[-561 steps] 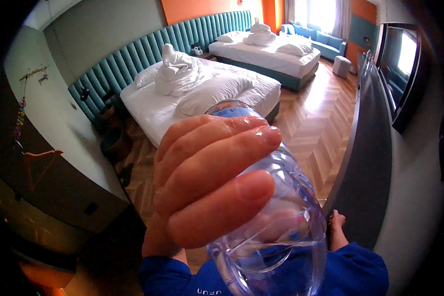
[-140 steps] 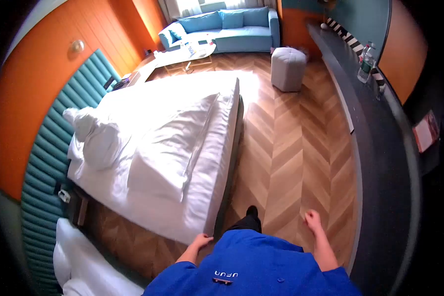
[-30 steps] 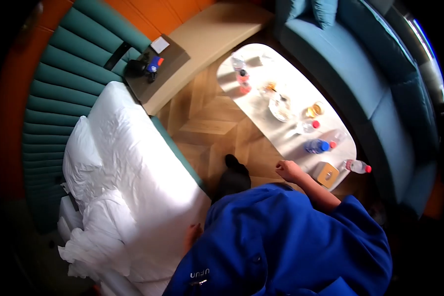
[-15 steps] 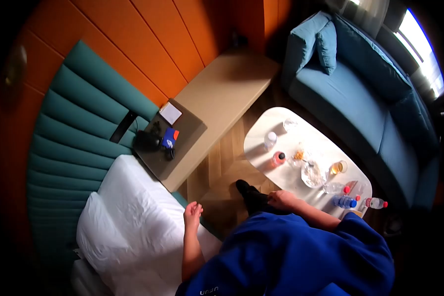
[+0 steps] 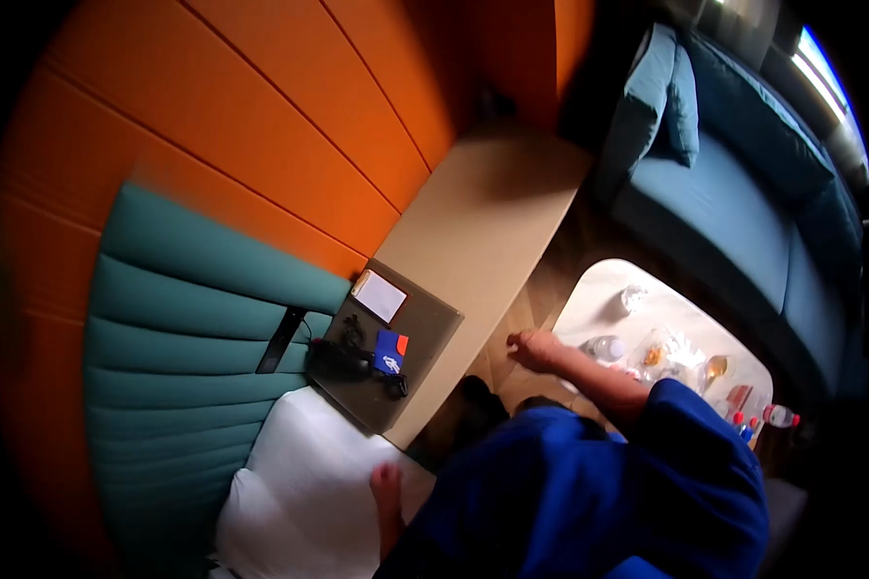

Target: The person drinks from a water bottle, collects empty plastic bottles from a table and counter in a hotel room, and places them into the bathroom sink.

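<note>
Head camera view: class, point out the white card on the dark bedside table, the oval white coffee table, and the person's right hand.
white card (image 5: 379,295), head view, its centre.
oval white coffee table (image 5: 603,294), head view, bare top near the far end.
right hand (image 5: 534,349), head view, back of the hand.

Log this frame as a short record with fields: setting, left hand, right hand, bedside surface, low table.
setting: bedroom with orange panelled wall, teal padded headboard, blue sofa
left hand: left hand empty, over the white bed
right hand: right hand loosely closed, empty, between the dark bedside surface and the white oval table
bedside surface: white card, blue packet, black items
low table: clear plastic bottles, glass of amber drink
</note>
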The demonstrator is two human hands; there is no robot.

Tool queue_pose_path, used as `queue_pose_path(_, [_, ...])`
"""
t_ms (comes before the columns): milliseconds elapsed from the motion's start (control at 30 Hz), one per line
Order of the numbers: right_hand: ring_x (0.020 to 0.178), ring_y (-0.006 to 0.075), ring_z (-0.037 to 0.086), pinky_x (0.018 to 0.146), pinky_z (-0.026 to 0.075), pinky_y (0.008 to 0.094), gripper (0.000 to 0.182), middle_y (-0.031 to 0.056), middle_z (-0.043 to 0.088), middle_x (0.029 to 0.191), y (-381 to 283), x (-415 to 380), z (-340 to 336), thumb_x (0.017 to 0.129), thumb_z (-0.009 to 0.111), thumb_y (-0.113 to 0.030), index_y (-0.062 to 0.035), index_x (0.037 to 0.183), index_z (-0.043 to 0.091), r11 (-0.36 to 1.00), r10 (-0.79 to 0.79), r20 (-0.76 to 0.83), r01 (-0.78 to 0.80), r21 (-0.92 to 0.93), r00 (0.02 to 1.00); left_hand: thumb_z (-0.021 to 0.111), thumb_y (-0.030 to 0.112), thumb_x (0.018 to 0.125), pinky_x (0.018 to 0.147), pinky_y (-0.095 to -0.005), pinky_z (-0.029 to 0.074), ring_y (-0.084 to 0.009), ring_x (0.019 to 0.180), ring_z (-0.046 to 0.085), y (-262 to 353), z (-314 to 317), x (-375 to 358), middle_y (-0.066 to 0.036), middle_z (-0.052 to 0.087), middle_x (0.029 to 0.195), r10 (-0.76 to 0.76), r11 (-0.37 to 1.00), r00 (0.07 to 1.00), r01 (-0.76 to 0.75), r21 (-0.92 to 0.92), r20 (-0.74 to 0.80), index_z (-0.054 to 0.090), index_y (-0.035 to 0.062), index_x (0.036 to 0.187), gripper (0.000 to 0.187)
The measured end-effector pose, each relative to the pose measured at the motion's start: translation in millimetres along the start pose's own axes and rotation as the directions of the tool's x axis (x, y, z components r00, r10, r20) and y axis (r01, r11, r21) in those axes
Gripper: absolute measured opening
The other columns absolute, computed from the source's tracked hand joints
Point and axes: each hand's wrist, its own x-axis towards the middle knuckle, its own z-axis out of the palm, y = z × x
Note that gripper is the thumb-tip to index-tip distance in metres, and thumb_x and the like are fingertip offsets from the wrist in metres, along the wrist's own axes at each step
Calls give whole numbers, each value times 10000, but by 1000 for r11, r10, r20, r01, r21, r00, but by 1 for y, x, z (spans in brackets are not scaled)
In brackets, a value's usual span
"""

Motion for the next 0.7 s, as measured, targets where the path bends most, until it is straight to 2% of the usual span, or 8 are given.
queue_pose_path(33, [936,335,596,770,486,427,332,153,636,982,7,12,2,810,550,-302,-77,1047,602,1000,-2,-59,1,-15,998,639,133,824,644,-254,463,-122,708,544,-2,1,58,-38,579,819,109,985,993,-115,-132,-52,558,6,975,213])
queue_pose_path(67, [928,339,599,771,488,426,342,170,637,957,1,13,-8,804,558,-306,-78,1055,603,998,55,-68,-55,-3,996,641,110,829,695,-255,466,-124,752,541,70,3,89,-17,565,834,149,954,987,-160,-254,-65,532,25,1038,250])
queue_pose_path(100, [926,343,599,772,488,427,343,179,637,946,1,17,-12,802,559,-307,-77,1053,604,993,106,-87,-101,55,991,618,103,850,748,-259,459,-130,802,535,107,8,139,-13,551,868,399,863,904,-427,-272,-153,527,32,1057,238])
queue_pose_path(167, [932,350,597,789,485,430,341,195,633,949,11,23,-11,801,560,-306,-76,1048,608,974,184,-77,-172,147,980,624,95,833,816,-285,438,-158,927,523,240,-7,187,-71,541,1006,523,849,844,-528,-14,-120,523,9,1072,274])
queue_pose_path(233, [943,344,599,816,480,415,352,177,638,979,28,32,-13,793,571,-319,-84,1052,613,977,189,-12,-187,102,982,615,132,836,882,-389,415,-321,1050,513,345,-13,223,-185,536,1136,716,693,630,-693,197,-301,513,-10,1102,319])
queue_pose_path(333, [947,340,600,826,478,407,354,167,640,989,41,54,-40,785,578,-324,-83,1042,619,955,270,13,-269,127,963,596,132,856,961,-395,361,-333,1132,460,492,-23,231,-175,500,1211,938,324,212,-811,487,-273,504,8,1147,329])
queue_pose_path(467, [940,328,606,821,481,405,336,165,644,979,89,119,-75,783,578,-317,-76,1011,633,917,287,-83,-249,312,954,574,215,887,1023,-414,308,-303,1270,337,626,-27,253,-134,390,1357,968,59,-160,-600,798,-192,482,50,1237,397])
queue_pose_path(700, [857,346,621,786,497,403,322,185,652,870,182,286,-161,775,614,-298,-59,990,642,898,362,-118,-312,311,925,504,392,902,1024,-547,228,-371,1308,272,793,-28,332,-136,321,1422,922,-132,-379,-112,985,81,365,110,1361,557])
